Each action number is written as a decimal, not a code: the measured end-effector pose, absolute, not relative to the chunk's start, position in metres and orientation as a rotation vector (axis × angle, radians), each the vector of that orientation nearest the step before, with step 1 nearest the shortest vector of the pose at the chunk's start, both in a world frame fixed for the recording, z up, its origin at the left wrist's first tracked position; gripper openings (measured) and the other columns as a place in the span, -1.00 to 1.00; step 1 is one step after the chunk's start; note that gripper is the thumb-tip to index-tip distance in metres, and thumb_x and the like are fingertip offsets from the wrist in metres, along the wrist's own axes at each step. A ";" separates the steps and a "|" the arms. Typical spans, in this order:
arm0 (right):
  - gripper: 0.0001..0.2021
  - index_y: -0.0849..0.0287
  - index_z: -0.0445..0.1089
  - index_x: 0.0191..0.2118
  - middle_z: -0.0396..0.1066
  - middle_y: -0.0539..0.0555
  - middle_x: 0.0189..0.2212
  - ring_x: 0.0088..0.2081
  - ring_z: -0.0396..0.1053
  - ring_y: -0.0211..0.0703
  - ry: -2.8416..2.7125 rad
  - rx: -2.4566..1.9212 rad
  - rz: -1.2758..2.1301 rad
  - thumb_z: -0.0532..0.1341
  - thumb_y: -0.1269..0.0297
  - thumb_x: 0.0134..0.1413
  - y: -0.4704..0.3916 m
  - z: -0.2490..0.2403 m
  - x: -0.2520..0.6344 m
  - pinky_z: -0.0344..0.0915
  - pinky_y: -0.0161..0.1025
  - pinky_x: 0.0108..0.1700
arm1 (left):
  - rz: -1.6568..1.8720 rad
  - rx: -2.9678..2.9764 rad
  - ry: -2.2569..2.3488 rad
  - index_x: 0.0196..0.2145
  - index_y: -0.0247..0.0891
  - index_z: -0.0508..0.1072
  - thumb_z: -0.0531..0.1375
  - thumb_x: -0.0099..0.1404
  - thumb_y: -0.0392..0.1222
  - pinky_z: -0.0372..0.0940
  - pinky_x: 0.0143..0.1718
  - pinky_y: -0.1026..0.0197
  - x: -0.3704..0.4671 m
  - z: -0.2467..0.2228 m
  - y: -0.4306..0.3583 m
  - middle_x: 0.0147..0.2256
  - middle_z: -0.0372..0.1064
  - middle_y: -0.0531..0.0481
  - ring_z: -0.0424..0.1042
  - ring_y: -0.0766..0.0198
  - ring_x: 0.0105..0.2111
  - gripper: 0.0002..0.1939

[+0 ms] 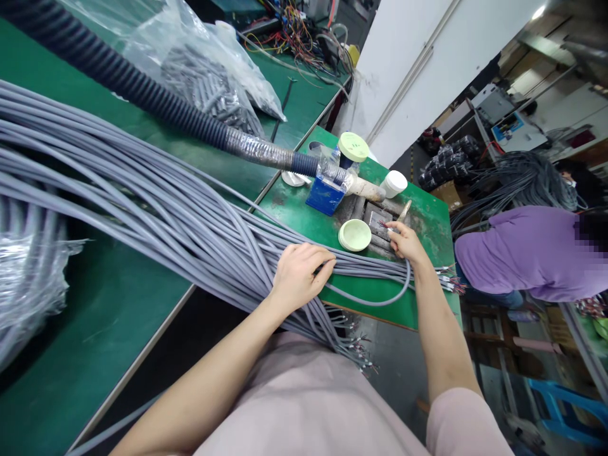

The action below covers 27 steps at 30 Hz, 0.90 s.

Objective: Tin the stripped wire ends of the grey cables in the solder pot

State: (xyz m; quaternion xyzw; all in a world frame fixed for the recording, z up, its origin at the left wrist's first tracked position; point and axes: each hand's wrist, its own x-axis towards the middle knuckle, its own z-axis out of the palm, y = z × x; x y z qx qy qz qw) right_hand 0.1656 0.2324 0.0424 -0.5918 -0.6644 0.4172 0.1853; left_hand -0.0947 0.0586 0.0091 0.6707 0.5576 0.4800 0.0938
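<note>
My left hand [303,272] lies over a thick bundle of grey cables [190,209], its fingers curled down around some of them. In my right hand [406,244], thumb and fingers pinch the end of one grey cable [375,303], which loops back toward the bundle. Thin dark and reddish wires [384,224] stick out past those fingertips, over a square metal surface [380,221] on the small green table. A pale green round tub [354,235] sits just left of that surface. Whether the wires touch the metal I cannot tell.
A black corrugated hose [142,92] crosses above the cables to a nozzle [368,189] by a blue box [325,194]. Near it stand a white jar [394,183] and a lidded container [353,147]. Bagged cables [204,82] lie behind. A person in purple [532,253] is at right.
</note>
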 end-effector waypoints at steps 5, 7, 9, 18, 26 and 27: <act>-0.61 0.19 0.31 -0.03 0.14 -0.21 -0.82 -0.85 -0.03 -0.40 -1.862 -1.670 1.185 0.19 0.16 0.01 0.232 0.042 0.164 -0.14 -0.48 -0.80 | 1.419 1.990 1.658 -0.28 -0.16 0.48 0.12 0.33 -0.20 0.14 -0.24 0.10 -0.095 0.009 0.058 -0.26 0.54 0.01 0.45 0.24 -0.25 -0.86; -0.61 0.19 0.31 -0.03 0.13 -0.21 -0.82 -0.86 -0.03 -0.40 -1.856 -1.670 1.193 0.19 0.16 0.01 0.231 0.045 0.164 -0.14 -0.48 -0.80 | 1.412 1.987 1.664 -0.28 -0.16 0.49 0.11 0.33 -0.19 0.15 -0.23 0.10 -0.095 0.009 0.058 -0.25 0.54 0.01 0.45 0.24 -0.25 -0.86; -0.61 0.18 0.29 -0.03 0.12 -0.23 -0.82 -0.86 -0.05 -0.41 -1.836 -1.651 1.227 0.19 0.15 0.02 0.227 0.052 0.163 -0.13 -0.47 -0.80 | 1.404 1.985 1.667 -0.28 -0.16 0.49 0.11 0.33 -0.18 0.15 -0.23 0.10 -0.094 0.009 0.058 -0.25 0.54 0.00 0.44 0.23 -0.25 -0.85; -0.72 0.05 0.25 -0.03 0.13 -0.24 -0.78 -0.84 -0.09 -0.45 -1.536 -1.200 1.499 0.19 0.19 0.15 0.137 0.105 0.163 -0.05 -0.45 -0.72 | 1.433 1.927 1.618 -0.27 -0.20 0.52 0.15 0.30 -0.20 0.17 -0.20 0.11 -0.097 0.009 0.057 -0.27 0.54 -0.04 0.44 0.20 -0.25 -0.86; -0.73 0.04 0.31 0.01 0.11 -0.20 -0.77 -0.76 -0.05 -0.40 -1.396 -1.045 1.374 0.16 0.19 0.20 0.041 0.064 0.155 -0.03 -0.39 -0.65 | 1.354 1.063 0.919 -0.29 -0.29 0.55 0.23 0.23 -0.12 0.31 -0.25 0.21 -0.038 0.030 0.034 -0.33 0.49 -0.09 0.44 0.24 -0.31 -0.81; -0.70 0.04 0.29 0.04 0.12 -0.19 -0.77 -0.75 -0.03 -0.38 -1.396 -1.058 1.356 0.16 0.19 0.20 0.034 0.059 0.153 -0.04 -0.39 -0.64 | 1.268 0.913 0.828 -0.26 -0.30 0.55 0.25 0.22 -0.09 0.32 -0.25 0.21 -0.028 0.031 0.032 -0.33 0.50 -0.08 0.44 0.24 -0.33 -0.77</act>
